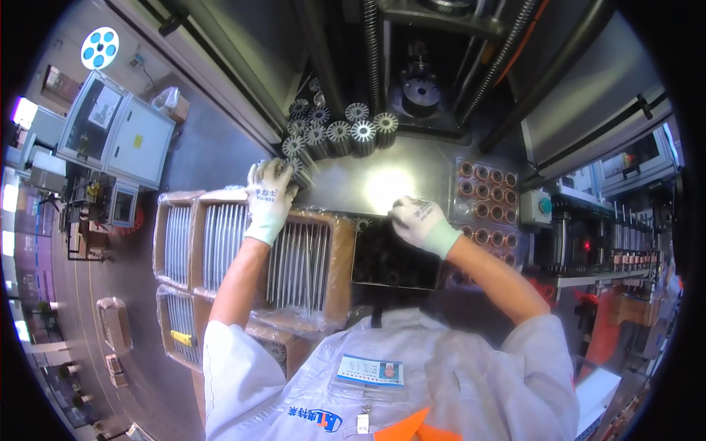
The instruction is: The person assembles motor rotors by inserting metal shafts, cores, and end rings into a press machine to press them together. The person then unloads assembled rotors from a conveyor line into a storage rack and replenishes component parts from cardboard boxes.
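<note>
My left hand (271, 197), in a white coated glove, is closed against a slotted metal core (296, 167) at the near-left end of a group of similar cores. Its fingers hide part of that core. Upright beyond it on the metal table stand several more cores (339, 132), toothed around their ends. My right hand (421, 222), gloved the same way, hovers by the table's near edge with its fingers curled together. Whatever lies between those fingertips is hidden. Just below that hand is a dark open box (390, 253), with a toothed piece showing at its corner.
Cardboard boxes (338, 257) lined with plastic hold rows of thin metal rods at my left. Clear trays (457, 209) of copper-coloured rings lie at the right. A press fixture (421, 95) stands at the back between posts. A green button box (545, 206) sits right.
</note>
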`<state>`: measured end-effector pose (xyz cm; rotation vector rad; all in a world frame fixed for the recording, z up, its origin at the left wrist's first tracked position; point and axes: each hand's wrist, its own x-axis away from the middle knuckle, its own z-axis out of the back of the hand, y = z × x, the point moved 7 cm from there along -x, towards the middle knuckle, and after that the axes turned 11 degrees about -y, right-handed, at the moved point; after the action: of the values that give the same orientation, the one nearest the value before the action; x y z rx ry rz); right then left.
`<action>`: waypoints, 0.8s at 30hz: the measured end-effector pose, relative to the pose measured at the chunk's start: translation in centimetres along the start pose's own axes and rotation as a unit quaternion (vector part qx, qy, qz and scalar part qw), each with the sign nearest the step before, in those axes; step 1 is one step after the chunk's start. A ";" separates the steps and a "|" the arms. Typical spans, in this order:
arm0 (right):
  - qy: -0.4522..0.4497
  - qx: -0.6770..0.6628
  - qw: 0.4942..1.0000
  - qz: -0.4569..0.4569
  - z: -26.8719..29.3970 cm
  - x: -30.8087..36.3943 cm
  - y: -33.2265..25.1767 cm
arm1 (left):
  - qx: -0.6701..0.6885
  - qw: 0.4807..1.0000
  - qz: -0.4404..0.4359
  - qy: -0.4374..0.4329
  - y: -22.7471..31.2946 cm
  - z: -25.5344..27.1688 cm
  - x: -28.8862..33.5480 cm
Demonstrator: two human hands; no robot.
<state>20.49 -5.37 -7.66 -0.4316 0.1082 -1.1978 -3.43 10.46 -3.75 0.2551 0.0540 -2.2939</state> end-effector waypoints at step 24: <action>0.392 -0.435 0.804 -0.106 21.9 -7.8 19.6 | 0.404 0.913 -0.015 0.048 9.4 7.7 -2.8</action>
<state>41.48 13.41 3.83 -0.7272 1.4086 -1.4441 4.06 5.24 4.71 0.7875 -0.8610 -2.2143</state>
